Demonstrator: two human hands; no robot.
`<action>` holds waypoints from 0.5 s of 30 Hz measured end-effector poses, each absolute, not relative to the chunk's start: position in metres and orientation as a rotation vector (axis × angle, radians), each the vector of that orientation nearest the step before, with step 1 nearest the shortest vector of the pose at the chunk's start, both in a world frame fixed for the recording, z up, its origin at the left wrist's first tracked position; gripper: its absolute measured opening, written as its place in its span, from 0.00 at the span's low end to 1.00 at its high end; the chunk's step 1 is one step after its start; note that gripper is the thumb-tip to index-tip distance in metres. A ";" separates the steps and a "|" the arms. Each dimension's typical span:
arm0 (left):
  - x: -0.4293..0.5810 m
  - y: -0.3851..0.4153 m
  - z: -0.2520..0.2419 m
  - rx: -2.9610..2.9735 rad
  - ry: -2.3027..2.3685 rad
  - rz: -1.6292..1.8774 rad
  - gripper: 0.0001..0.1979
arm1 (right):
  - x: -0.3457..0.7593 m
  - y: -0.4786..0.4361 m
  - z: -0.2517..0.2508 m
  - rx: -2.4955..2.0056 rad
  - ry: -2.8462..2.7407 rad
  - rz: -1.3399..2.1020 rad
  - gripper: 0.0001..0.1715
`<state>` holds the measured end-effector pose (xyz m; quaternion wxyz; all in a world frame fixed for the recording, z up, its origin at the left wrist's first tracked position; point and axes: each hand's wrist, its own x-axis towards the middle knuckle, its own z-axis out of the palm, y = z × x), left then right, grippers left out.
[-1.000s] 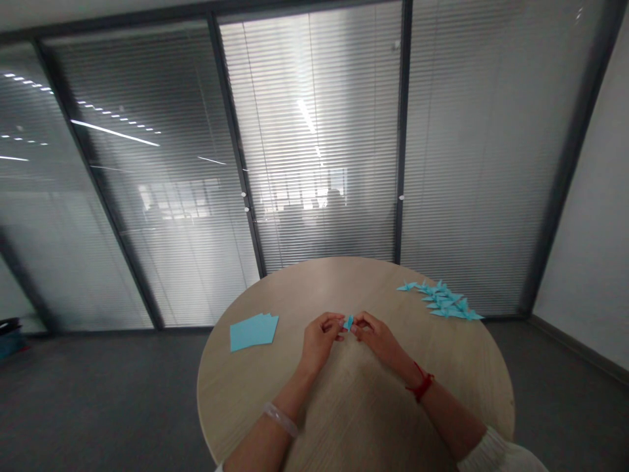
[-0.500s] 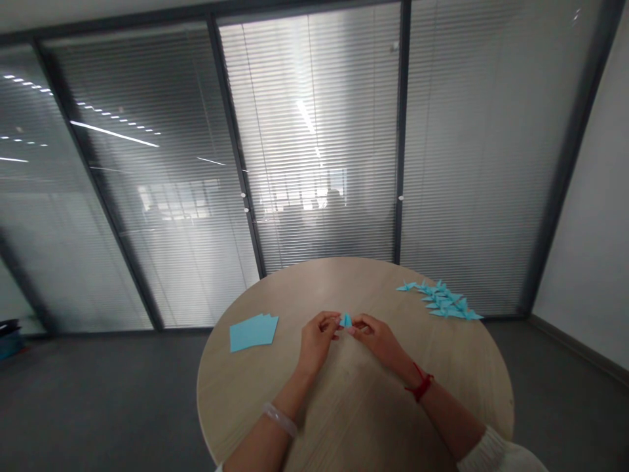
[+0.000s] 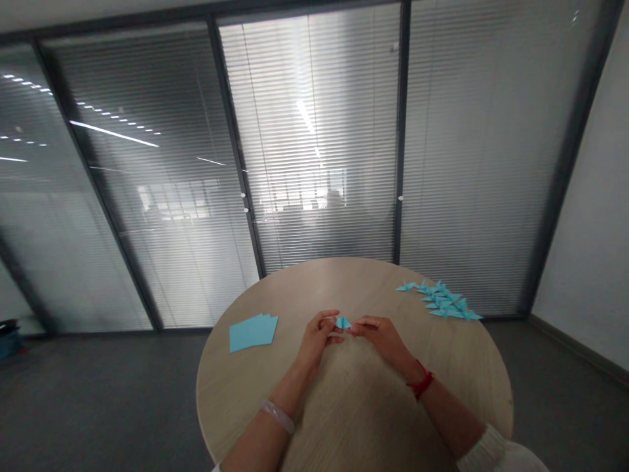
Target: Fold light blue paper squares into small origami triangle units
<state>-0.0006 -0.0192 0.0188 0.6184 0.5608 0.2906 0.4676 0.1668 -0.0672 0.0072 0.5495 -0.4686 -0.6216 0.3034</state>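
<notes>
Between my two hands, over the middle of the table, is a small piece of folded blue paper (image 3: 343,322). My left hand (image 3: 314,337) pinches its left side, thumb and fingers closed on it. On the opposite side, my right hand (image 3: 381,335) grips the paper's edge with its fingertips. Parts of the paper are hidden behind the fingers, so its exact folded shape is hard to make out. A stack of flat blue paper sheets (image 3: 253,333) lies to the left of my left hand.
The round wooden table (image 3: 339,278) carries several blue folded paper cranes (image 3: 445,303), grouped near its far right edge. Behind it stands a glass partition with blinds (image 3: 319,144). A dark object (image 3: 8,337) sits on the floor at far left.
The folded paper has turned in my fingers: its upright point now looks lower and wider. My hands have shifted only slightly around it. The sheets and cranes stay put.
</notes>
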 end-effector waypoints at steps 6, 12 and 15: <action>-0.001 -0.023 0.021 1.150 0.586 1.001 0.17 | 0.166 -0.073 0.015 -1.064 -1.445 0.770 0.19; -0.001 -0.025 0.024 1.028 0.566 0.982 0.12 | 0.166 -0.079 0.020 -1.003 -1.446 0.820 0.18; 0.000 -0.026 0.025 1.001 0.549 0.960 0.09 | 0.168 -0.079 0.018 -0.978 -1.443 0.822 0.17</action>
